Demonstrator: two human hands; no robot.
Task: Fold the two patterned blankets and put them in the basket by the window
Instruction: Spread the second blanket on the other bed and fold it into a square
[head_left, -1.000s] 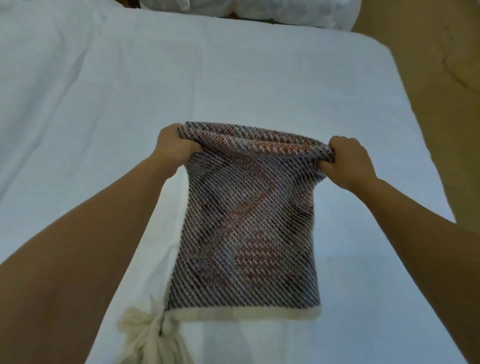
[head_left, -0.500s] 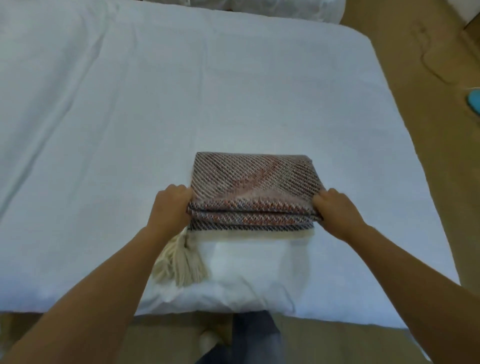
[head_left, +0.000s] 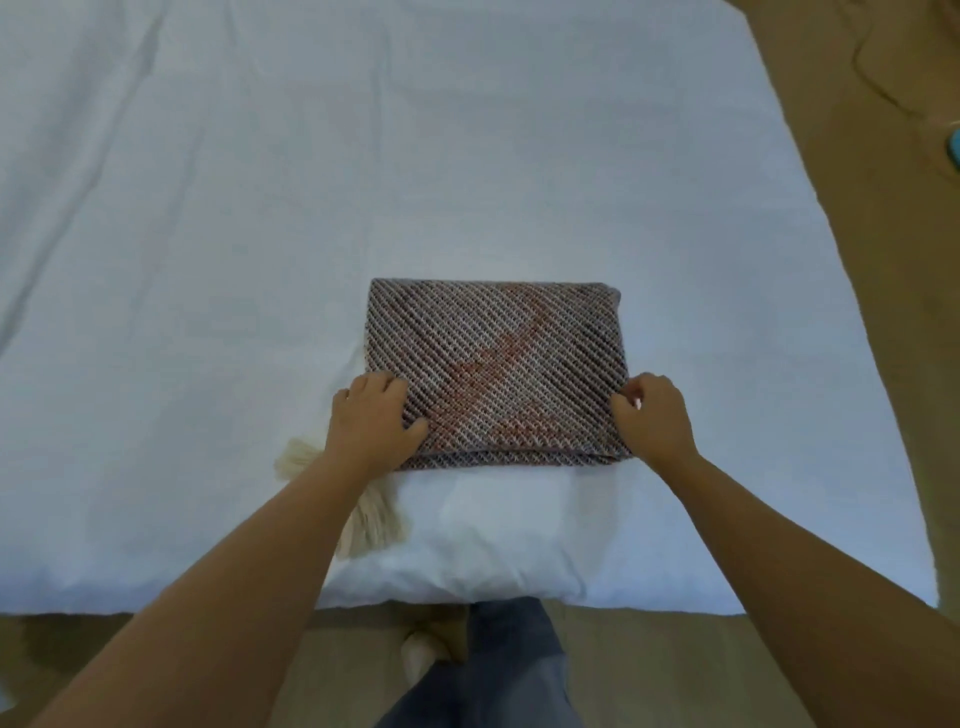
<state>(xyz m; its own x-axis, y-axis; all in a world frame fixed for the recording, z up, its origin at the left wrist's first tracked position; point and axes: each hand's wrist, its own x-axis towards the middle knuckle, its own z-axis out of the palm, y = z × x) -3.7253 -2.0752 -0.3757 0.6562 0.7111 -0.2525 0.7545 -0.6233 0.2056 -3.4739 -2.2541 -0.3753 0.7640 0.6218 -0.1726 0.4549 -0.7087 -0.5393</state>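
The patterned blanket (head_left: 493, 364) lies folded into a compact rectangle on the white bed (head_left: 260, 208), close to the near edge of the mattress and slightly right of its middle. Its weave shows dark diagonal stripes with a reddish-orange figure running through the centre, and the stacked layers show along the near side. 2 cream tassels (head_left: 371, 514) stick out from under its near left corner, partly hidden by the left forearm. The left hand (head_left: 374, 421) rests on top of that near left corner, fingers bent over the left edge and the thumb laid flat across the weave; it presses down and does not clasp the fabric. The right hand (head_left: 652, 421) sits at the near right corner with its fingers curled against the side edge and the thumb touching the blanket, but whether it pinches the layers cannot be told. Below the bed's edge, a leg in blue jeans (head_left: 498, 670) stands on the tan floor (head_left: 883, 260). A small teal object (head_left: 955, 150) shows at the far right edge.
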